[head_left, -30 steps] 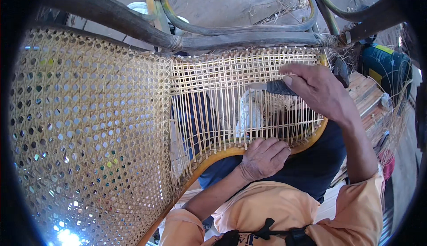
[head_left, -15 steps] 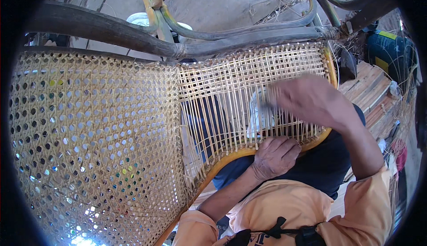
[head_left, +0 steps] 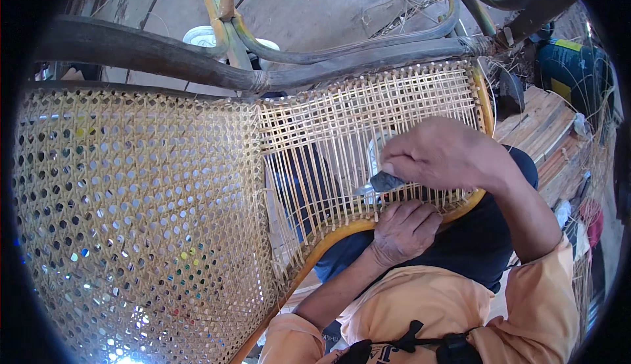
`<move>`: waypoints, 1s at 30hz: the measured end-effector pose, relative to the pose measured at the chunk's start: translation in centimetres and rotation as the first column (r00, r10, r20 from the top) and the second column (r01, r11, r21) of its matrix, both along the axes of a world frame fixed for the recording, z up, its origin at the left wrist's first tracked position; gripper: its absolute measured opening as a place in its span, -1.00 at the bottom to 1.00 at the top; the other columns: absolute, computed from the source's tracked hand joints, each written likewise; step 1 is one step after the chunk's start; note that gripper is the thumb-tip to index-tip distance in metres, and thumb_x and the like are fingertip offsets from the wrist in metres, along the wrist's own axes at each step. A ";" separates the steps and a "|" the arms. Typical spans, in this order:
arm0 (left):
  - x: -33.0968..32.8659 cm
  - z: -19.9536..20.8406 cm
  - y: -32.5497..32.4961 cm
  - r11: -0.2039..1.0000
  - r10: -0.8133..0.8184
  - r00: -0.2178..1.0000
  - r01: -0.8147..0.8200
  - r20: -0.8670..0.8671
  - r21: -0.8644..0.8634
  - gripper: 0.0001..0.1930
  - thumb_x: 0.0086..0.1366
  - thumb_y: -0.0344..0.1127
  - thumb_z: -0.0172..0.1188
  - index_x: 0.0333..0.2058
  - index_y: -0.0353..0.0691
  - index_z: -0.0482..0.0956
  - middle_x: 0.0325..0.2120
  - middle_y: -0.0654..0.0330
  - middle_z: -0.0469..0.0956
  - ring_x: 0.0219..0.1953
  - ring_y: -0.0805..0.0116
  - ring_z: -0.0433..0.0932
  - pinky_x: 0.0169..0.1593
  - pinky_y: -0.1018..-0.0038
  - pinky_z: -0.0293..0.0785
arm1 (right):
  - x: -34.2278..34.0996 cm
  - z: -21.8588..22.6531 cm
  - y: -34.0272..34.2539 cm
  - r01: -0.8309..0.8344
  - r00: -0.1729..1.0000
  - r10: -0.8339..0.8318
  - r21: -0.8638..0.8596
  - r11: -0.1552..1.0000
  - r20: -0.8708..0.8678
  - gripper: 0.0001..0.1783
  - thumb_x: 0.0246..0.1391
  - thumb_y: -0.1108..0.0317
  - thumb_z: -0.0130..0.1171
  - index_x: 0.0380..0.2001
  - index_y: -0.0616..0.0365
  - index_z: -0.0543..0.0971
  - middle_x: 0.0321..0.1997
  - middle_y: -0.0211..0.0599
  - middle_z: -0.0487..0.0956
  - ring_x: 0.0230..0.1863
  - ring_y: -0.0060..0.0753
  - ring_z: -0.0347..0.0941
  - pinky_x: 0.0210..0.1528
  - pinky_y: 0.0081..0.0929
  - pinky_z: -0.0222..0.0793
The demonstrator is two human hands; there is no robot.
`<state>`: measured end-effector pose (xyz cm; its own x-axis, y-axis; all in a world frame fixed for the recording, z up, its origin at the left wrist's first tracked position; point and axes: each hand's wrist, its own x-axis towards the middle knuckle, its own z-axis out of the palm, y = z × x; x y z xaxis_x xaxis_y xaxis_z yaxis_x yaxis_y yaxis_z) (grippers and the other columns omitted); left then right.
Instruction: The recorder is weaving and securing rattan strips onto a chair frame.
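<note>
A cane-woven panel (head_left: 368, 111) spans a curved frame in front of me. Its right part has crossed strands at the top and mostly upright, open strands (head_left: 342, 167) lower down. In my right hand (head_left: 434, 153), closed above those strands, is a short tool (head_left: 386, 181) with a dark grey body and a pale, thin tip pointing left. Whether it is a knife I cannot tell. My left hand (head_left: 407, 232) is curled over the lower rim (head_left: 348, 234), fingertips on the cane just below the tool. Its thumb is hidden.
Finished cane mesh with round holes (head_left: 138, 213) fills the left side. Beyond lies a dark frame rail (head_left: 164, 48) with bent poles (head_left: 348, 55). At the right are stacked wood strips (head_left: 545, 124), a dark green cylinder (head_left: 575, 74) and loose fibres. My legs are beneath the panel.
My right hand, blurred before, has shifted slightly left and down, and the tool now shows clearly near the lower strands. The left hand keeps its place on the rim.
</note>
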<state>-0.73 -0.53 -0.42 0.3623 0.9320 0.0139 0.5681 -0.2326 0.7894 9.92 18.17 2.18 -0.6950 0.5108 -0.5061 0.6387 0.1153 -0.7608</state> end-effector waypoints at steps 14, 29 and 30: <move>0.0 0.1 0.3 0.999 -0.036 0.999 0.037 0.026 -0.014 -0.79 -0.06 -0.30 0.20 -0.36 -0.08 0.54 -0.32 0.35 0.53 -0.22 0.38 0.46 -0.14 0.44 0.30 | 3.7 1.5 0.9 0.112 0.962 -0.142 0.136 0.984 0.232 -0.71 0.12 0.23 -0.02 -0.30 0.25 0.53 -0.52 -0.08 0.50 -0.52 -0.16 0.45 -0.39 -0.30 0.35; 0.6 0.2 0.4 1.000 -0.001 1.000 0.001 -0.013 0.010 -0.81 -0.09 -0.32 0.22 -0.40 -0.05 0.55 -0.36 0.37 0.53 -0.24 0.38 0.46 -0.14 0.42 0.28 | 2.2 2.3 0.8 -0.133 0.991 0.136 -0.152 0.979 0.016 -0.72 0.10 0.23 0.00 -0.29 0.22 0.55 -0.47 0.00 0.51 -0.45 -0.02 0.47 -0.36 -0.24 0.36; 0.5 0.4 0.5 1.000 0.020 1.000 -0.019 -0.019 0.013 -0.81 -0.09 -0.32 0.22 -0.40 -0.05 0.55 -0.36 0.37 0.53 -0.24 0.38 0.46 -0.14 0.42 0.28 | 1.8 1.9 0.6 -0.154 0.988 0.157 -0.148 0.977 0.010 -0.72 0.10 0.23 0.00 -0.29 0.22 0.55 -0.47 0.00 0.51 -0.45 -0.02 0.47 -0.36 -0.24 0.36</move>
<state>-0.27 0.01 -0.01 0.3445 0.9386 0.0193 0.5877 -0.2316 0.7752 11.69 18.78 4.08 -0.7484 0.3166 -0.5829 0.6379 0.1025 -0.7633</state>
